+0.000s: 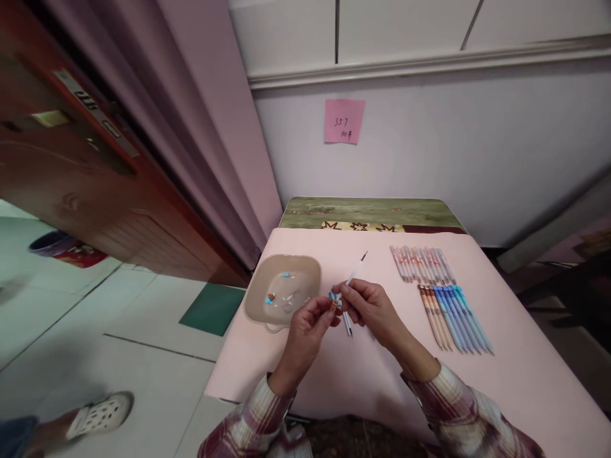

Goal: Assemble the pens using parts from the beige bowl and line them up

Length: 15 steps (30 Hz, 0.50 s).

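Note:
My left hand [310, 327] is closed, pinching a small orange-brown pen part [335, 305] between thumb and fingers. My right hand [372, 305] is closed on a thin white pen refill [356, 268], whose dark tip points up and away. Small light-blue bits [333, 294] show between the two hands; which hand has them I cannot tell. Below the fingers another white refill [348, 326] with a dark end is partly hidden. Left of my hands stands a beige plastic basin [252, 305] with several small blue, brown and white parts in it.
On the pink tabletop [252, 375], to the right, lie a row of pale pink-patterned pens [422, 264] and a row of brown and blue pens [456, 318]. A pink note [344, 121] hangs on the wall. At lower left, a person's foot wears a white clog [102, 413].

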### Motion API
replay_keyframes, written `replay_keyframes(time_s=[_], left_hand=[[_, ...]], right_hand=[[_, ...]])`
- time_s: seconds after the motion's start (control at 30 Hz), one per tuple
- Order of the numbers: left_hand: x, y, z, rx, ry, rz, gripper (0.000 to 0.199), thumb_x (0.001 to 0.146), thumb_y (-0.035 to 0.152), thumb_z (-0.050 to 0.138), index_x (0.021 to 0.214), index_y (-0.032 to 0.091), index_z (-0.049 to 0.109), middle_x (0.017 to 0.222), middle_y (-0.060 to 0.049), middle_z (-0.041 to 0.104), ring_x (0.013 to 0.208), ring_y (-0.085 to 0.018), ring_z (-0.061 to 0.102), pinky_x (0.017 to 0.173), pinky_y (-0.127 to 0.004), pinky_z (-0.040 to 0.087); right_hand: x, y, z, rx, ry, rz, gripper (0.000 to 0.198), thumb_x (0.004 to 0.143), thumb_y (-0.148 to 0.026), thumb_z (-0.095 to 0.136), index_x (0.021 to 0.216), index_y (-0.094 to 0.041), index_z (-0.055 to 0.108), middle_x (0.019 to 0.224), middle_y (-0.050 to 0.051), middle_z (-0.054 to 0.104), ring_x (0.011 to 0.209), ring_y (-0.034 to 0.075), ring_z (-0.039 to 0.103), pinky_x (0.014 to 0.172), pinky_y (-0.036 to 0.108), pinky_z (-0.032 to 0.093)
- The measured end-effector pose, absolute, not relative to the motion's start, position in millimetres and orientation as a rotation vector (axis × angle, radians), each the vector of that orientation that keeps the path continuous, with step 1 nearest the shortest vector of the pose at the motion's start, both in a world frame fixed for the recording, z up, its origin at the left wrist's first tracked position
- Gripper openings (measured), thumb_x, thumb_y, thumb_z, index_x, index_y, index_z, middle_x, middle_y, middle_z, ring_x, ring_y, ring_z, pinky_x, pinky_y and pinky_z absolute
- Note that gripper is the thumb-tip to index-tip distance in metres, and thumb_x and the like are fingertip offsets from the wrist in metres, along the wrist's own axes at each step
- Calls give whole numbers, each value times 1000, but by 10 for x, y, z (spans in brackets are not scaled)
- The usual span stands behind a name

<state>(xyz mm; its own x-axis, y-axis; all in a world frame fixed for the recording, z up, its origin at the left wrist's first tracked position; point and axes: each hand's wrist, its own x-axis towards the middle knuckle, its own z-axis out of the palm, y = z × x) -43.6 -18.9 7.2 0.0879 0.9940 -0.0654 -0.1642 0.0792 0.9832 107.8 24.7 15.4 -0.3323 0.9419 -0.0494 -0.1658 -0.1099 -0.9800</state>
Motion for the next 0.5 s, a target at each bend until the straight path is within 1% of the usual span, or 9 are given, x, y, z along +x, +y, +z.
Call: replay_keyframes(time_s=[0.2,0.33,0.43,0.5], left_hand=[[-444,-208,67,1066,1017,1137,15,85,28,64,93,16,68,89,-6,67,79,-15,60,77,-29,49],[-440,-201,60,1023,987,1134,15,85,28,64,94,16,67,87,-4,67,77,-14,60,76,-28,48],[-441,-190,64,1009,980,1133,15,86,29,64,93,16,67,86,-4,66,76,-14,60,76,-28,48],[-444,-187,65,1001,992,1125,16,86,30,64,93,16,66,85,-5,67,75,-14,61,76,-28,48]], right_hand=[[1123,226,214,-994,-1515,1481,33,89,-46,57,85,-16,71,57,-2,60,43,8,45,41,20,35],[1150,210,240,-949,-1586,1483,35,91,-45,54,85,-16,71,60,0,63,51,11,54,49,22,41],[1168,220,214,-906,-1620,1501,34,90,-46,55,96,-16,70,63,0,63,59,13,58,55,24,44],[1188,243,196,-966,-1604,1442,38,86,-45,61,108,-15,67,62,-1,60,57,12,54,53,23,42]])
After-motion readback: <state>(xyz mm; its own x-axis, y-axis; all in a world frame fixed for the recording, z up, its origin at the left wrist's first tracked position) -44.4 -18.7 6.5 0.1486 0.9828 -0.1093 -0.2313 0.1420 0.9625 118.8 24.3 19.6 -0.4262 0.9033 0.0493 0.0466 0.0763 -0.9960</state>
